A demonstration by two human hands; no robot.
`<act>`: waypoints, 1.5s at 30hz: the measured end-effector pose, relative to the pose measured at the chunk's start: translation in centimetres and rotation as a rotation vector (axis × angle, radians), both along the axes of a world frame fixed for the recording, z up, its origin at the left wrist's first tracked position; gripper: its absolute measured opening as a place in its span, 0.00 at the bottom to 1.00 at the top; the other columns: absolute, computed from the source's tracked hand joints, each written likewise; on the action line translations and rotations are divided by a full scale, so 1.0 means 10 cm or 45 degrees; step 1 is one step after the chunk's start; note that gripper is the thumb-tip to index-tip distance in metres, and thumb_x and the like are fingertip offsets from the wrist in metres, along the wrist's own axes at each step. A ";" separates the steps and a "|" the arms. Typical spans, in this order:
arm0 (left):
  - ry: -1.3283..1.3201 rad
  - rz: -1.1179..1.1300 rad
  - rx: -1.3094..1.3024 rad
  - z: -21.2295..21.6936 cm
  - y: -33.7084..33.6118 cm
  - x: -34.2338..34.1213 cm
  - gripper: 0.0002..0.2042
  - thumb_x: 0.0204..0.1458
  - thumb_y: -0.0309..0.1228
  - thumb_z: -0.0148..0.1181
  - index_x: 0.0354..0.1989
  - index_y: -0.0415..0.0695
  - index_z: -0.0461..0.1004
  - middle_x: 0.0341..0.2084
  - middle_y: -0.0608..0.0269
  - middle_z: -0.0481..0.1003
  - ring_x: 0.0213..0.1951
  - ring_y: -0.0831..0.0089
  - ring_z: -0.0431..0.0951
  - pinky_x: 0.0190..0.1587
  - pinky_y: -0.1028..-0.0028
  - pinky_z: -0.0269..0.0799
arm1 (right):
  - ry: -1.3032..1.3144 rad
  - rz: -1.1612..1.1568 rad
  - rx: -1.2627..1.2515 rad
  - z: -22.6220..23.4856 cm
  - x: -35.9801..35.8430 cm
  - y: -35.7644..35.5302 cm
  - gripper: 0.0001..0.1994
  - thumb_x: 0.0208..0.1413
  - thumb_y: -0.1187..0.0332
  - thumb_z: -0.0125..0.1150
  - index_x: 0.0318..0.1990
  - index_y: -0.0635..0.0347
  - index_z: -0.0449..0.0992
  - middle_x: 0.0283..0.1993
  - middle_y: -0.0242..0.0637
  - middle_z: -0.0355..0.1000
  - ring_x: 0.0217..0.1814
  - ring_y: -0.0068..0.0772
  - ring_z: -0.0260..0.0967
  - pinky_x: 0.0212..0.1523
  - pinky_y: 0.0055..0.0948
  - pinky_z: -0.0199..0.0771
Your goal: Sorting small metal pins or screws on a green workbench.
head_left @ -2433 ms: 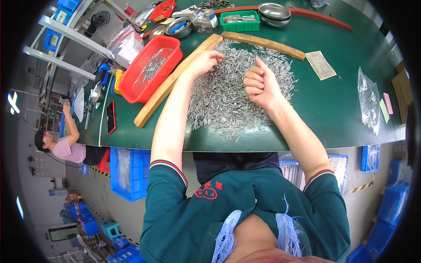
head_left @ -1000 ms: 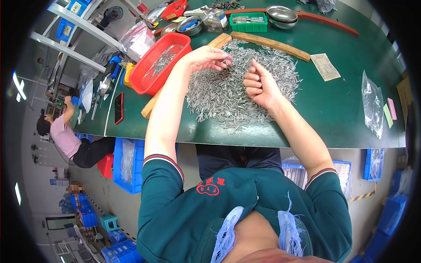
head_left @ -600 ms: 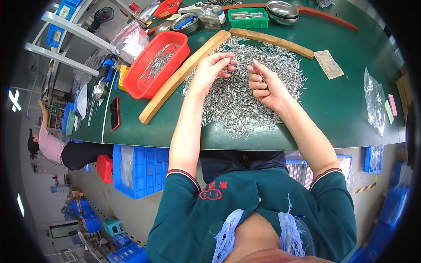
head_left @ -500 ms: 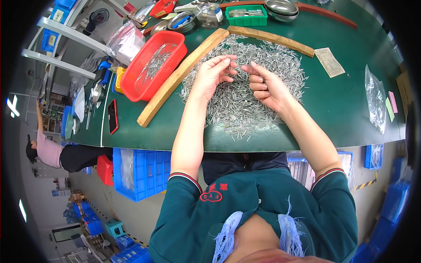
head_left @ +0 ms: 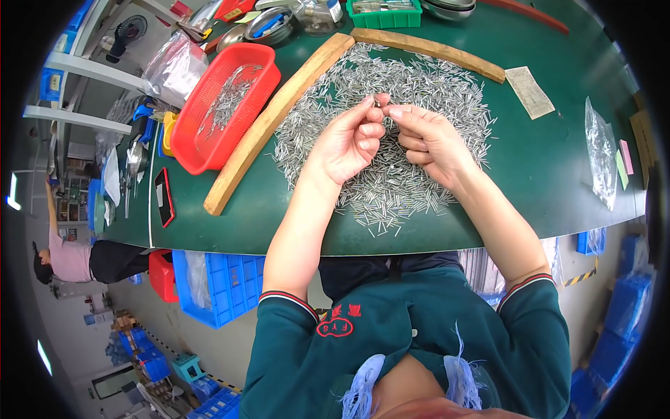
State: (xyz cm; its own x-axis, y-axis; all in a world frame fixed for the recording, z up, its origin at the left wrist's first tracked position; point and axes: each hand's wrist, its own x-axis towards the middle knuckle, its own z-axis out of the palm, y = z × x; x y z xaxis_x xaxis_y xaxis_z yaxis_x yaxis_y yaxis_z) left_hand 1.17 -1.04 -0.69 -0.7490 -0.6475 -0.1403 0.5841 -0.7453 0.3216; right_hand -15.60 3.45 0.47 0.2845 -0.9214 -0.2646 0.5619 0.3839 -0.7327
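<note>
Over a wide pile of short silvery metal pins (head_left: 391,188), my two hands meet at the fingertips. My left hand (head_left: 347,145) is closed, its thumb and index finger pinching a small metal piece (head_left: 377,104) that is mostly covered. My right hand (head_left: 434,143) is also closed, fingers curled, with its thumb and index tips touching at the same spot; what lies between them is too small to make out. A red plastic basket (head_left: 187,140) with some loose pins in it stands to the left, beyond a wooden bar (head_left: 276,126).
A second wooden bar (head_left: 433,52) edges the pile at the back. Behind it stand a green basket (head_left: 387,19), metal bowls and a clear jar (head_left: 317,17). A phone (head_left: 165,197) lies left; a paper slip (head_left: 529,92) and plastic bag (head_left: 601,153) lie right. Someone stands far left.
My hands have come together, the right fingertips now meeting the left ones where a gap was. The whole view has shifted slightly.
</note>
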 end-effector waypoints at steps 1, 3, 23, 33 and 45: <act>-0.012 0.010 0.005 0.01 0.01 -0.01 0.13 0.58 0.32 0.47 0.47 0.37 0.63 0.24 0.68 0.71 0.22 0.85 0.68 0.17 0.87 0.64 | 0.017 0.002 -0.012 0.00 0.00 0.00 0.10 0.55 0.65 0.57 0.40 0.61 0.71 0.17 0.14 0.53 0.14 0.05 0.41 0.12 0.11 0.37; -0.018 0.018 0.008 0.01 0.03 -0.02 0.13 0.58 0.32 0.47 0.47 0.37 0.63 0.24 0.68 0.71 0.21 0.85 0.68 0.16 0.87 0.64 | 0.012 -0.002 -0.008 -0.01 -0.01 0.00 0.10 0.54 0.65 0.57 0.40 0.61 0.71 0.18 0.14 0.53 0.14 0.05 0.41 0.12 0.11 0.37; -0.940 0.286 -0.760 0.27 0.23 -0.17 0.13 0.58 0.34 0.48 0.37 0.35 0.72 0.15 0.73 0.64 0.13 0.90 0.56 0.13 0.89 0.52 | -0.231 0.077 0.224 0.00 -0.03 0.01 0.15 0.60 0.58 0.46 0.43 0.61 0.68 0.27 0.28 0.60 0.19 0.11 0.48 0.12 0.09 0.44; -0.742 0.297 -0.544 0.22 0.19 -0.16 0.13 0.58 0.34 0.47 0.37 0.36 0.72 0.13 0.74 0.62 0.13 0.89 0.56 0.13 0.88 0.51 | -0.264 0.096 0.151 0.01 -0.01 0.04 0.14 0.59 0.59 0.48 0.44 0.61 0.68 0.27 0.26 0.58 0.19 0.10 0.49 0.12 0.08 0.43; -0.904 0.372 -0.805 0.23 0.21 -0.18 0.16 0.59 0.35 0.46 0.49 0.37 0.70 0.19 0.74 0.64 0.15 0.90 0.57 0.15 0.88 0.53 | -0.210 0.033 0.085 -0.04 0.00 0.01 0.08 0.57 0.62 0.53 0.37 0.57 0.69 0.21 0.17 0.54 0.17 0.07 0.45 0.12 0.09 0.39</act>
State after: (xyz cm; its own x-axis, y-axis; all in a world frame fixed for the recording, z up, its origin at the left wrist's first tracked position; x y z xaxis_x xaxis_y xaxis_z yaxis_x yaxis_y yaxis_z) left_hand -0.65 1.08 1.58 -0.4238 -0.9038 -0.0597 0.2357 -0.1737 0.9562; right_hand -15.60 3.53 0.12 0.3527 -0.8952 -0.2726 0.6615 0.4445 -0.6040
